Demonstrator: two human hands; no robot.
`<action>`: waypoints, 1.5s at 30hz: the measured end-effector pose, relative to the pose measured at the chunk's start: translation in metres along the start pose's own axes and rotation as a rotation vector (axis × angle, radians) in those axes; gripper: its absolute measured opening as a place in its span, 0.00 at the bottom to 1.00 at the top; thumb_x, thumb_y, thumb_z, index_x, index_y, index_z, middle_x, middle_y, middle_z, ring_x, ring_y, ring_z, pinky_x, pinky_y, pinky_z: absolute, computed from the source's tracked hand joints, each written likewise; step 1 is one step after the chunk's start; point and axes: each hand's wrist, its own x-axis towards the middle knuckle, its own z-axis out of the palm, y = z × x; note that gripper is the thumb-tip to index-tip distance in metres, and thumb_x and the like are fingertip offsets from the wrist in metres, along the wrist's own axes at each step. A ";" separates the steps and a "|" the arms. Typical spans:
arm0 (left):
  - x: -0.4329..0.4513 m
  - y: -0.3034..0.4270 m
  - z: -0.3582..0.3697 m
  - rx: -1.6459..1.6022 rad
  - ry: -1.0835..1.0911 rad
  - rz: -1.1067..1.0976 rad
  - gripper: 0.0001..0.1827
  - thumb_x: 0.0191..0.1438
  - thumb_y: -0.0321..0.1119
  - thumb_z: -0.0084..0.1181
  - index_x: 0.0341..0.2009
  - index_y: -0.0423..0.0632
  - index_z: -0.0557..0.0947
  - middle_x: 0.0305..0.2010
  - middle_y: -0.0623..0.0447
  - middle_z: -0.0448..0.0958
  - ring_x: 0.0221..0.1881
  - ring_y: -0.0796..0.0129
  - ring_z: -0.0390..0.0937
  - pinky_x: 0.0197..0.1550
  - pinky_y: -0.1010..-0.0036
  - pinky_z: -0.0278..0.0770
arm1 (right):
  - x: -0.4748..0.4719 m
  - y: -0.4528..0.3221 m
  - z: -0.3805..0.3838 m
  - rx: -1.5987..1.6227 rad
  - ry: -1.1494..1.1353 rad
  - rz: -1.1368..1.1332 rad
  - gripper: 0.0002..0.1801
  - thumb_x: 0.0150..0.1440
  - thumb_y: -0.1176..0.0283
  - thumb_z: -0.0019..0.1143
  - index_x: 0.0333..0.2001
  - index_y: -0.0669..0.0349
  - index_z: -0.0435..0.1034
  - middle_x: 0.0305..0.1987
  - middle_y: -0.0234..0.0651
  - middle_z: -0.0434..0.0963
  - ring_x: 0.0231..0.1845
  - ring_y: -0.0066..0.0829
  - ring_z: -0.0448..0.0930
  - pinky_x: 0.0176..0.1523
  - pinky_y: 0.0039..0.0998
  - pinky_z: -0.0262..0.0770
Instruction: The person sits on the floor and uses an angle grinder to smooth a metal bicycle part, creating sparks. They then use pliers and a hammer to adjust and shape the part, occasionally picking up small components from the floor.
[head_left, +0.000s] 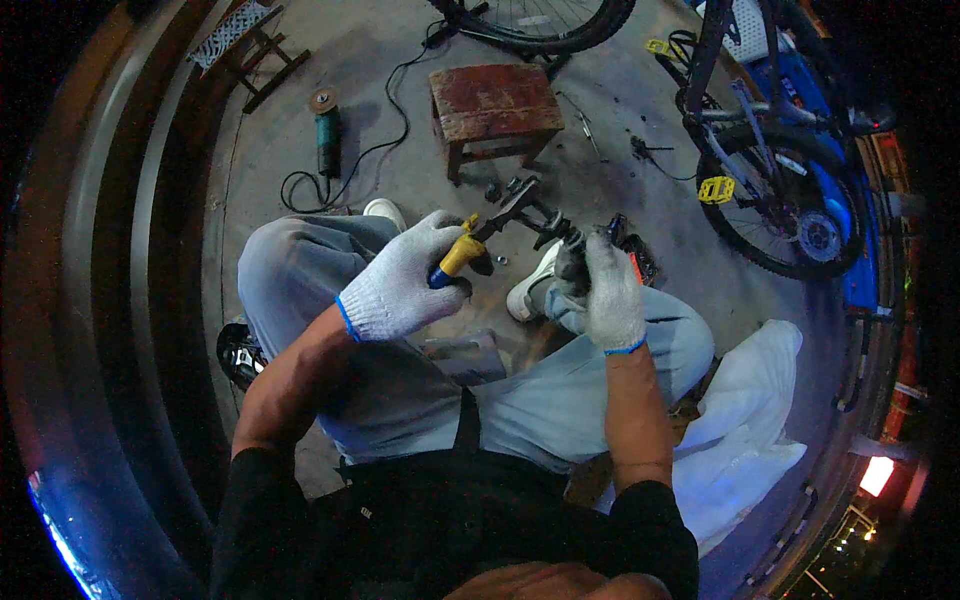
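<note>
My left hand (409, 281), in a white knit glove with a blue cuff, is closed around the yellow and blue handle of a hand tool (457, 259). The tool's dark metal end reaches up and right to a dark metal part (555, 225), which looks like a bicycle component; whether they touch is hard to tell. My right hand (613, 289), gloved alike, grips the lower right end of that part near my right knee. Its exact kind cannot be told.
Ahead stands a worn red wooden stool (495, 101). An angle grinder (327, 135) with a black cord lies front left. A bicycle (780, 180) with yellow pedals is at the right, a bicycle wheel (555, 34) at the top. A white sack (739, 442) lies beside my right leg.
</note>
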 end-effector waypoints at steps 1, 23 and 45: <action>0.000 -0.001 0.000 0.033 -0.003 0.009 0.23 0.51 0.31 0.67 0.53 0.40 0.82 0.49 0.40 0.74 0.52 0.42 0.78 0.59 0.56 0.77 | 0.001 0.002 0.000 -0.196 0.017 -0.072 0.14 0.62 0.72 0.74 0.49 0.63 0.81 0.40 0.39 0.83 0.41 0.35 0.84 0.49 0.34 0.81; 0.000 -0.003 -0.001 0.007 -0.027 0.010 0.22 0.51 0.32 0.67 0.50 0.39 0.81 0.49 0.41 0.73 0.51 0.43 0.79 0.58 0.56 0.78 | -0.004 0.001 0.018 -0.680 0.214 -0.720 0.17 0.75 0.58 0.62 0.45 0.64 0.77 0.40 0.33 0.84 0.39 0.27 0.82 0.47 0.32 0.80; -0.005 -0.004 -0.002 0.047 -0.006 -0.013 0.24 0.49 0.30 0.67 0.53 0.41 0.83 0.52 0.40 0.75 0.56 0.42 0.79 0.61 0.56 0.78 | -0.001 0.015 0.010 -0.678 0.160 -0.674 0.13 0.67 0.69 0.71 0.47 0.65 0.76 0.39 0.39 0.81 0.37 0.30 0.83 0.39 0.34 0.79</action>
